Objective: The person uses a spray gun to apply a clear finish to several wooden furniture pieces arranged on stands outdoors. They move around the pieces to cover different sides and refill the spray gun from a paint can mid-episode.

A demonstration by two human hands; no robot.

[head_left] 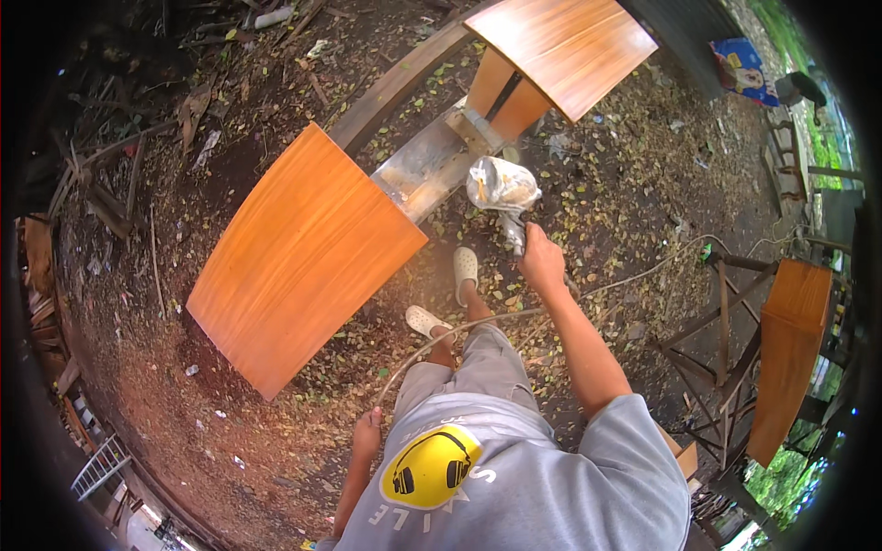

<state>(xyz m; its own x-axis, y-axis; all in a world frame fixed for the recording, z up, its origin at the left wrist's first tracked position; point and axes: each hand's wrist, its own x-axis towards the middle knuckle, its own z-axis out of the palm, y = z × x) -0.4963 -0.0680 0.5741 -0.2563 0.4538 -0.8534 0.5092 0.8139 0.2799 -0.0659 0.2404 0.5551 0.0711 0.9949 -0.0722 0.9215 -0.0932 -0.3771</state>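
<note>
In my right hand (542,257) I hold a spray gun (503,186) by its handle, its cup wrapped in clear plastic. My fingers are closed round the grip. The gun hangs beside a low bench, between two glossy orange-brown wooden pieces. The large flared wooden panel (308,262) lies to the left, and another wooden piece (565,50) with a flat top stands at the far right end. My left hand (367,430) is low by my hip, closed on a thin hose (432,342) that arcs across my legs to the right.
A wooden beam (404,83) runs behind the bench. On the right, another varnished wooden piece (790,349) rests on a stick frame (721,340). The hose trails over leaf-strewn ground toward it. Branches (101,193) lie at the left, and a blue printed sheet (744,71) hangs far right.
</note>
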